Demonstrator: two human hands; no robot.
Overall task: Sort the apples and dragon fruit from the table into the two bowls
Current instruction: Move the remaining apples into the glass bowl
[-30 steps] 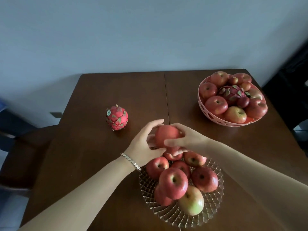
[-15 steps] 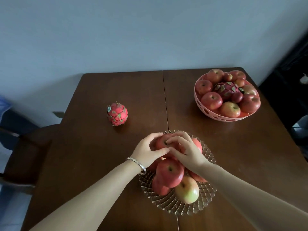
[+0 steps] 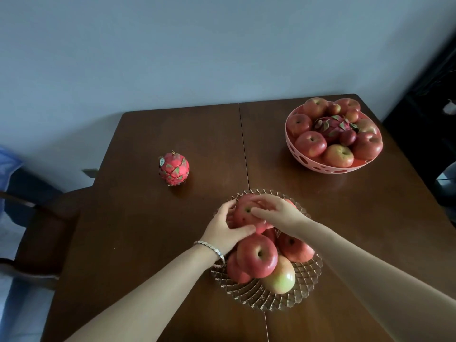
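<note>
A red apple (image 3: pixel 244 213) rests at the far side of the glass bowl (image 3: pixel 306 290), on top of several other apples. My left hand (image 3: pixel 225 230) cups it from the left and my right hand (image 3: pixel 278 213) covers it from the right; both grip it. A dragon fruit (image 3: pixel 174 168) stands alone on the table to the far left. The pink bowl (image 3: pixel 320 165) at the far right holds several apples and another dragon fruit (image 3: pixel 332 124).
The brown table (image 3: pixel 148 243) has a seam down its middle. A dark chair (image 3: pixel 42 218) stands at the table's left edge. The wall runs right behind the table's far edge. Dark furniture is at the right.
Both hands have lowered the apple from above the glass bowl down onto the pile at its far side.
</note>
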